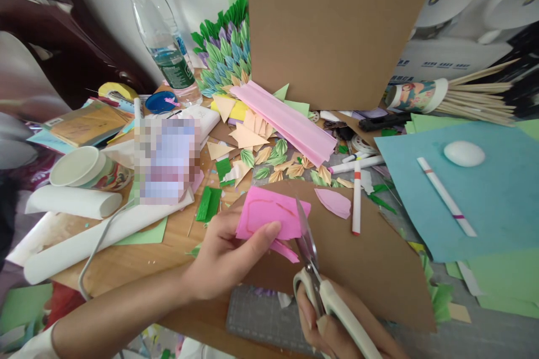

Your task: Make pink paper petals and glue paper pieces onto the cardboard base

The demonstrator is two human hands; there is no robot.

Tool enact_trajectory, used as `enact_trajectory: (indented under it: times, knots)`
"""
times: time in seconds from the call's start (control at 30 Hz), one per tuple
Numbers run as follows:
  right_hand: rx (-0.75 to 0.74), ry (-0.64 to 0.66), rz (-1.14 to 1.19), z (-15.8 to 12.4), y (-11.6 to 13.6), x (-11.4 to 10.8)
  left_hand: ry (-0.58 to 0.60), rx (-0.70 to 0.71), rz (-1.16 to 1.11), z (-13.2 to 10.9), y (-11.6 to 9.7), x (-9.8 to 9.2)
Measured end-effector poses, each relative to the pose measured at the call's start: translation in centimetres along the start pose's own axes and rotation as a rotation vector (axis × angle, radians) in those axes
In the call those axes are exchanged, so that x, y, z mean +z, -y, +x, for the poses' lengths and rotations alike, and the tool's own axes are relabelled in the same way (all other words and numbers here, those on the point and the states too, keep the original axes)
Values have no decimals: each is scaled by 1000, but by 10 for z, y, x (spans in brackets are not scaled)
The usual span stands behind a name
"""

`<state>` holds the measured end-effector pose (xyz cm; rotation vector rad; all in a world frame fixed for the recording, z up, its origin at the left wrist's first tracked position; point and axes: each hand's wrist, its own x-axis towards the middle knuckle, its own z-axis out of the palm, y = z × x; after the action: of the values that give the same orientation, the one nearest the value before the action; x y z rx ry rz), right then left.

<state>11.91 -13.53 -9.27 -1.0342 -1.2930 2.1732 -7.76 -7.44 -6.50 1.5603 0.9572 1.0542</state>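
My left hand (229, 252) pinches a folded stack of bright pink paper (269, 210) between thumb and fingers. A red outline is drawn on its face, and a partly cut strip hangs from its lower edge. In my right hand (337, 314) are scissors (314, 269) with cream handles. The blades point up and are parted at the paper's right edge. Just beyond lies a pale pink petal-shaped piece (333, 203) on a brown cardboard sheet (379, 258), beside a white marker (356, 196) with a red band.
Folded pink crepe paper (286, 120) lies among small pleated leaves. Behind stands a cardboard panel (332, 28). At left are bottles (168, 50), a paper cup (90, 168) and a white roll (101, 241). Blue paper (412, 179) at right bears an egg-shaped object (464, 153) and a marker (446, 196).
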Motion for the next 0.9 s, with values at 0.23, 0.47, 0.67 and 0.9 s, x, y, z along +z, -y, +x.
enact_trajectory:
  times: [0.23, 0.47, 0.67, 0.9]
  knots:
    - [-57, -5, -17, -1, -1, -1, 29, -1, -88, 1, 1, -1]
    - [-24, -33, -25, -3, 6, 7, 16, -9, -92, 1, 1, -1]
    - [73, -49, 6, -6, 10, 10, 24, -18, -114, -1, 4, -3]
    - [82, -26, 38, -5, 12, 9, 26, -31, -147, 1, 4, -2]
